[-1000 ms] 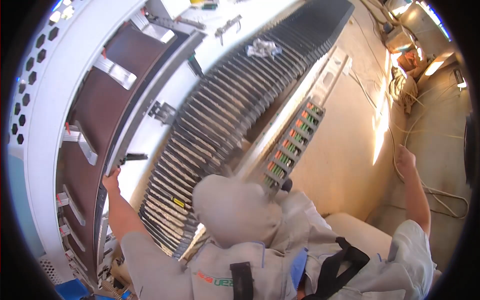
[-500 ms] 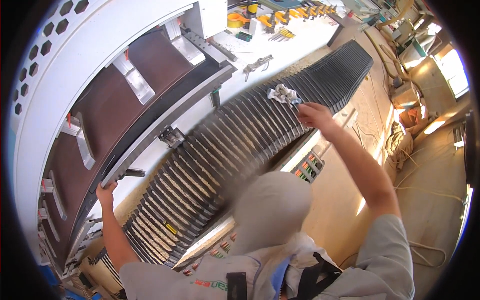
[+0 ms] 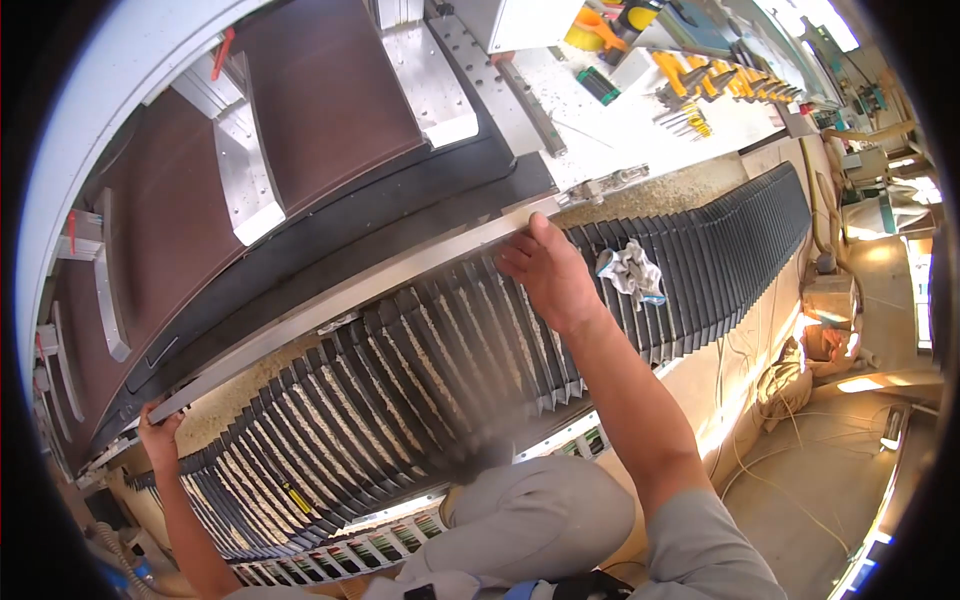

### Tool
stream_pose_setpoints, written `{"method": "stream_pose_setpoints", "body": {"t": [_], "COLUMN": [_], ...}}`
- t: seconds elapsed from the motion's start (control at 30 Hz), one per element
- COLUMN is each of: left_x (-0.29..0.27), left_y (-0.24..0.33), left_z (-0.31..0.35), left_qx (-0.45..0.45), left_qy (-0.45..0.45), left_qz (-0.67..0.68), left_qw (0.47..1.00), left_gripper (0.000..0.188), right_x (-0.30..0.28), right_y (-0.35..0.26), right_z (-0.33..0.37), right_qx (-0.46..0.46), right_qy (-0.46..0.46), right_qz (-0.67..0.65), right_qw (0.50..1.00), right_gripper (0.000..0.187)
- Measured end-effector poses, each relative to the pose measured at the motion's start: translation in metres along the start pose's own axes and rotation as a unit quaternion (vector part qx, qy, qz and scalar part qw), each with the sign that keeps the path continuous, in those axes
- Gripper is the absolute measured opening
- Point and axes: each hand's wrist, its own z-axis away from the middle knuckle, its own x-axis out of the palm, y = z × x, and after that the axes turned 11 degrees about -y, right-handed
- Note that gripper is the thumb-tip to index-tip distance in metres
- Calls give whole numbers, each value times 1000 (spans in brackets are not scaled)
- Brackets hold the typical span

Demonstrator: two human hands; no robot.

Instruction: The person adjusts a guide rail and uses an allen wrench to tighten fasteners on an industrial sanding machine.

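A long, straight silver metal rail [image 3: 350, 292] runs along the front edge of the brown-and-black machine bed. My left hand [image 3: 160, 438] grips its left end, thumb and fingers on either side. Toward the other end my right hand [image 3: 552, 278] is closed round it, thumb on top and fingers underneath. Below the rail stretches a black pleated bellows cover [image 3: 740, 235] with pale sawdust in its folds. A crumpled white cloth with blue edging [image 3: 632, 272] lies on the folds, just right of my right hand and apart from it.
A small yellow-handled tool [image 3: 296, 498] rests in the folds at lower left. My grey-clad knee [image 3: 545, 505] is over the near edge of the bellows. Several orange clamps [image 3: 720, 80] and a green block [image 3: 598, 86] sit on the white surface at the back. Cables lie on the floor at right.
My right hand has left the white cloth and moved left onto the rail, which now sits against the bed's edge. My left hand still holds the rail. The view has moved closer.
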Motion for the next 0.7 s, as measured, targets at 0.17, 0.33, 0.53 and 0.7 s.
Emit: {"method": "stream_pose_setpoints", "body": {"t": [0.17,0.33,0.53,0.7], "left_x": [8,13,5,-29], "left_y": [10,17,-8,-34], "left_z": [-5,-1,2,10], "left_qx": [-14,-25,-16,-20], "left_qy": [6,2,13,-10], "left_qz": [-25,-18,-15,22], "left_qw": [1000,1000,1000,1000], "left_gripper": [31,27,29,33], "right_x": [2,-3,-1,8], "right_y": [6,15,20,15], "right_z": [-15,-14,-5,-2], "right_qx": [-36,-42,-66,-57], "right_qy": [32,46,63,65], "right_qz": [19,7,25,-5], "right_qw": [999,998,996,996], "right_gripper": [46,44,50,60]}}
